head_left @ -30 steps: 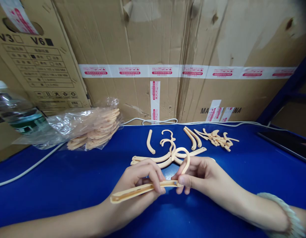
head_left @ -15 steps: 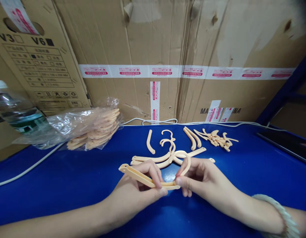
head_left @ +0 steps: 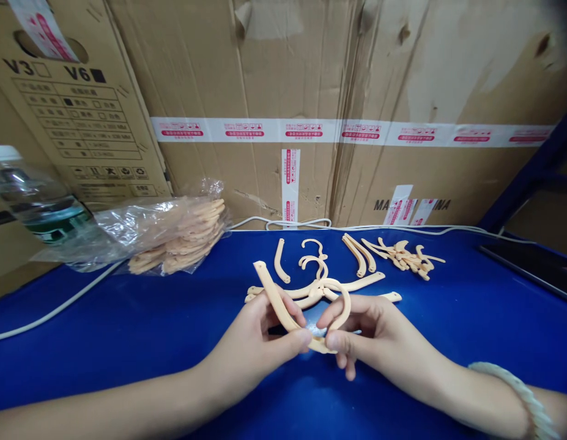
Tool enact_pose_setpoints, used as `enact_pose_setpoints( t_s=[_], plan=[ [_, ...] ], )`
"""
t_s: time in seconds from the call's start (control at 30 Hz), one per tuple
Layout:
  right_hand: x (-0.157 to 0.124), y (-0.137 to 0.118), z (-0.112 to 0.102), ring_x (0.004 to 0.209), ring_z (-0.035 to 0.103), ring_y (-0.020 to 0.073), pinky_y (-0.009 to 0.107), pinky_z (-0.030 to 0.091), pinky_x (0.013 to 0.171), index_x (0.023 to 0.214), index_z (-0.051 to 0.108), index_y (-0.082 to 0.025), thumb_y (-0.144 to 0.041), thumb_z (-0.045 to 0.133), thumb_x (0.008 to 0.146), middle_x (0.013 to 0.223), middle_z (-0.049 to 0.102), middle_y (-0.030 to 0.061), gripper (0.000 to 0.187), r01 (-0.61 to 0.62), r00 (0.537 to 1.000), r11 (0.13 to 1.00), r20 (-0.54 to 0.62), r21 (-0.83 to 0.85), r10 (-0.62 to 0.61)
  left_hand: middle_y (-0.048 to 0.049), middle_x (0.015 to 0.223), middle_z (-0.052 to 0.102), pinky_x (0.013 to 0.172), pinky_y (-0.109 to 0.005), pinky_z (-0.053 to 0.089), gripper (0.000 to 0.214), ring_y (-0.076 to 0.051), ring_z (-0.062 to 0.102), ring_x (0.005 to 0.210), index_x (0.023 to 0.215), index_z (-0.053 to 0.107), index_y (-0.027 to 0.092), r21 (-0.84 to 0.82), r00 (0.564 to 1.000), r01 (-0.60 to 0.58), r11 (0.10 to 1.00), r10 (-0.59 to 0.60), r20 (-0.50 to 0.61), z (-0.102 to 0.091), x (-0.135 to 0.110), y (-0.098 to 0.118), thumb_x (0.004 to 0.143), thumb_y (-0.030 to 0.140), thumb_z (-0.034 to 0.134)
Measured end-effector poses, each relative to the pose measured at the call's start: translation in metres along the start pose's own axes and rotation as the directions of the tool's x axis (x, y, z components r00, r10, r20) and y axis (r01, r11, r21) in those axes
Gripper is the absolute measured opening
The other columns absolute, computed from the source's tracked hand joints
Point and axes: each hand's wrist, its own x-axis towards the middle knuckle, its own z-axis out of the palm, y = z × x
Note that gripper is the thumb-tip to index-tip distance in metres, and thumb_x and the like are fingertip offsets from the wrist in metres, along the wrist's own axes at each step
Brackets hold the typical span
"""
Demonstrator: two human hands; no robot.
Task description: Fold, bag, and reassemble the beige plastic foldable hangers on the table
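Observation:
A cream plastic hanger arm (head_left: 278,302) is pinched in my left hand (head_left: 265,336), its holed end tilted up to the left. Between the thumb and fingers of my right hand (head_left: 370,327) is a cream hanger hook (head_left: 344,299), its curve rising above the fingertips. The hook's lower end meets the arm's lower end; my fingertips partly hide the joint. Just beyond my hands, hangers with hooks and spread arms (head_left: 363,282) lie overlapped on the blue table (head_left: 150,360).
Behind lie a loose hanger arm (head_left: 280,261), a pair of arms (head_left: 359,253) and a heap of small hooks (head_left: 409,258). A plastic bag of cream parts (head_left: 191,238) and a bottle (head_left: 40,201) stand left. A white cable (head_left: 58,311) crosses the table; cardboard (head_left: 246,177) backs it.
My left hand has turned the hanger arm, so its free end now points more steeply upward. My right hand still grips the hook at the joint.

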Motion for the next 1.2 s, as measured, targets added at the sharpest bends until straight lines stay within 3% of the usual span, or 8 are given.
enact_pose_setpoints(
  t_s=[0.2, 0.33, 0.47, 0.53, 0.63, 0.77, 1.03, 1.2],
  plan=[
    [-0.002, -0.006, 0.004, 0.063, 0.067, 0.0134, 0.024, 0.057, 0.057, 0.095, 0.066, -0.016, -0.041, 0.079, 0.075, 0.07, 0.068, 0.0011, 0.035, 0.068, 0.997, 0.997, 0.04, -0.046, -0.066, 0.0033, 0.073, 0.069, 0.068, -0.029, 0.052, 0.032, -0.015, 0.067, 0.07, 0.08, 0.05, 0.019, -0.075, 0.997, 0.03, 0.997, -0.024, 0.079, 0.002, 0.0, 0.001, 0.068, 0.017, 0.079],
    [0.006, -0.022, -0.021, 0.071, 0.067, 0.0169, 0.027, 0.057, 0.056, 0.125, 0.057, -0.019, -0.04, 0.067, 0.086, 0.082, 0.068, 0.0036, 0.045, 0.265, 0.955, 0.912, -0.045, -0.315, -0.293, 0.0026, 0.072, 0.07, 0.066, -0.025, 0.051, 0.03, -0.011, 0.065, 0.067, 0.08, 0.052, 0.017, -0.161, 0.998, 0.05, 0.986, -0.042, 0.052, 0.001, 0.001, 0.004, 0.068, 0.014, 0.08],
    [0.026, -0.039, -0.076, 0.086, 0.066, 0.0229, 0.039, 0.053, 0.079, 0.1, 0.071, -0.022, -0.033, 0.058, 0.091, 0.09, 0.072, 0.0082, 0.019, 0.342, 0.855, 0.447, 0.076, -0.827, -0.513, 0.0028, 0.074, 0.069, 0.067, -0.024, 0.05, 0.031, -0.011, 0.065, 0.07, 0.081, 0.053, 0.017, -0.225, 0.998, 0.066, 0.972, -0.063, 0.022, -0.001, 0.002, 0.004, 0.069, 0.017, 0.081],
    [0.034, -0.044, -0.102, 0.091, 0.063, 0.0266, 0.044, 0.051, 0.081, 0.096, 0.073, -0.022, -0.025, 0.056, 0.089, 0.092, 0.072, 0.0097, 0.019, 0.328, 0.863, 0.179, 0.218, -0.928, -0.455, 0.0024, 0.076, 0.069, 0.068, -0.023, 0.05, 0.031, -0.011, 0.065, 0.071, 0.083, 0.054, 0.017, -0.244, 0.997, 0.08, 0.966, -0.079, 0.014, -0.001, 0.003, 0.004, 0.069, 0.018, 0.082],
    [0.04, -0.046, -0.124, 0.097, 0.06, 0.0279, 0.046, 0.05, 0.085, 0.094, 0.075, -0.022, -0.02, 0.055, 0.087, 0.099, 0.07, 0.0112, 0.022, 0.331, 0.9, 0.011, 0.312, -0.943, -0.306, 0.0015, 0.078, 0.07, 0.069, -0.024, 0.05, 0.032, -0.011, 0.065, 0.071, 0.084, 0.055, 0.016, -0.255, 0.996, 0.092, 0.963, -0.091, 0.017, -0.002, 0.004, 0.005, 0.069, 0.019, 0.083],
    [0.041, -0.044, -0.131, 0.098, 0.061, 0.0262, 0.044, 0.05, 0.088, 0.093, 0.076, -0.023, -0.015, 0.05, 0.087, 0.101, 0.069, 0.011, 0.028, 0.375, 0.902, 0.01, 0.362, -0.927, -0.235, 0.0014, 0.077, 0.07, 0.07, -0.025, 0.05, 0.036, -0.012, 0.066, 0.072, 0.084, 0.054, 0.017, -0.283, 0.995, 0.095, 0.954, -0.093, 0.018, -0.002, 0.003, 0.004, 0.067, 0.02, 0.085],
    [0.043, -0.038, -0.125, 0.092, 0.06, 0.0238, 0.039, 0.05, 0.081, 0.092, 0.073, -0.022, -0.026, 0.047, 0.095, 0.098, 0.062, 0.0108, 0.026, 0.386, 0.854, 0.02, 0.349, -0.922, -0.386, 0.0012, 0.079, 0.071, 0.072, -0.026, 0.051, 0.036, -0.012, 0.067, 0.073, 0.087, 0.055, 0.016, -0.277, 0.994, 0.101, 0.955, -0.106, -0.003, -0.002, 0.002, 0.007, 0.067, 0.02, 0.085],
    [0.034, -0.043, -0.104, 0.072, 0.056, 0.0177, 0.031, 0.046, 0.064, 0.108, 0.064, -0.021, -0.039, 0.05, 0.097, 0.083, 0.058, 0.0045, 0.025, 0.324, 0.729, 0.309, 0.028, -0.894, -0.684, 0.0006, 0.078, 0.072, 0.073, -0.026, 0.05, 0.034, -0.012, 0.067, 0.073, 0.085, 0.055, 0.016, -0.273, 0.995, 0.094, 0.957, -0.096, 0.004, -0.002, 0.001, 0.005, 0.068, 0.019, 0.084]
  ],
)
